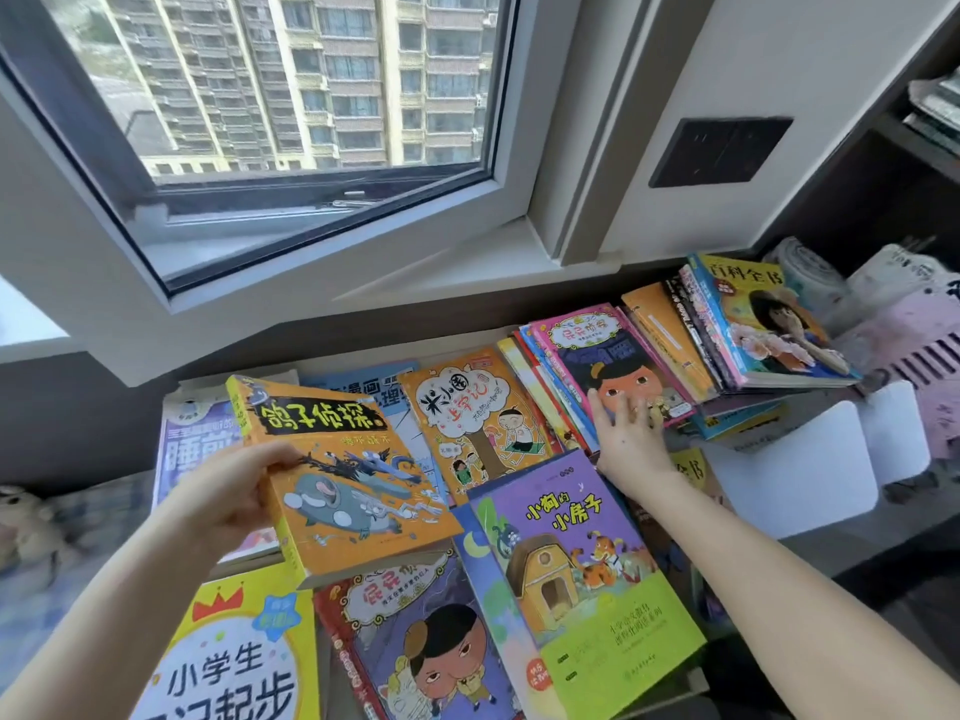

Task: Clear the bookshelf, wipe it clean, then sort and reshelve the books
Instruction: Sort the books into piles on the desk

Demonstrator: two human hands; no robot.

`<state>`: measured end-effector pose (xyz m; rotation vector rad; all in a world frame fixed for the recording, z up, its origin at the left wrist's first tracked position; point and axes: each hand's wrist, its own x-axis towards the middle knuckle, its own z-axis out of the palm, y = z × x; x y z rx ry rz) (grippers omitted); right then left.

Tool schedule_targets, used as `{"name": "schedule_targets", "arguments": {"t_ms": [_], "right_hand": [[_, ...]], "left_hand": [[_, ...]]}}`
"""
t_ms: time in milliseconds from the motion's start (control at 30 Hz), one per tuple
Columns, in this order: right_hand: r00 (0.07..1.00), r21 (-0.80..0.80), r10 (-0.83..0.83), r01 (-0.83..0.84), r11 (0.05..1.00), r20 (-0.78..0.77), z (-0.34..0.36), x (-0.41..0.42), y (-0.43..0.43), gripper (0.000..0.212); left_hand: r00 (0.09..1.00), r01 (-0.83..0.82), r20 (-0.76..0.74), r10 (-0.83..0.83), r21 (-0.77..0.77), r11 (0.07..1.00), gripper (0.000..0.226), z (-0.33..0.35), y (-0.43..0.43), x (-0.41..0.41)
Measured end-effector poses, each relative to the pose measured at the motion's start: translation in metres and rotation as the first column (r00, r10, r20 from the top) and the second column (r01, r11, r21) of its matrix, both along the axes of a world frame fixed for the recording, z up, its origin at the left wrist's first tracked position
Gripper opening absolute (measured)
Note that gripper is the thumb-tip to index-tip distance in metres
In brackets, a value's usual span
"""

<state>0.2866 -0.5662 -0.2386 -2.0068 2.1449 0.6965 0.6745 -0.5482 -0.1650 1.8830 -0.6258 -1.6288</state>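
The left hand [228,491] grips an orange paperback [343,475] by its spine edge. The thumb lies curled over the front cover near the top left corner, and the other fingers are hidden beneath the book. The book is tilted, lifted above the spread of books on the near left, cover up.

To the right and farther off, the right hand [631,439] reaches forward with its fingers straight and fanned apart. The fingertips [635,405] rest flat on the near end of a pink-covered book [608,350], which tops a slanting fan of thin books. The hand holds nothing.

Between the two arms a purple and green book [576,579] lies face up. A yellow book [234,657] sits at the near left. A thicker stack [769,324] leans at the far right, below the window sill [363,283].
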Motion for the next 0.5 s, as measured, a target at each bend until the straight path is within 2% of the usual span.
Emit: {"name": "schedule_targets", "arguments": {"t_ms": [133, 233, 333, 500], "right_hand": [[0.993, -0.049, 0.049, -0.054, 0.997, -0.106, 0.004, 0.012, 0.003, 0.084], [0.987, -0.225, 0.081, -0.111, 0.968, -0.136, 0.012, 0.01, -0.002, 0.081], [0.998, -0.367, 0.032, -0.047, 0.929, -0.047, 0.023, -0.01, -0.012, 0.081], [0.968, -0.467, -0.077, 0.184, 0.865, 0.239, 0.038, -0.019, -0.019, 0.047]], "left_hand": [[0.999, 0.033, -0.016, -0.033, 0.008, 0.999, 0.005, 0.005, 0.001, -0.004], [0.999, 0.044, -0.009, -0.044, 0.011, 0.999, 0.006, 0.008, 0.0, -0.003], [0.999, 0.031, 0.008, -0.031, 0.016, 0.999, 0.008, 0.008, -0.001, -0.001], [0.999, 0.031, 0.022, -0.032, 0.034, 0.999, 0.01, 0.008, -0.002, -0.001]]}}
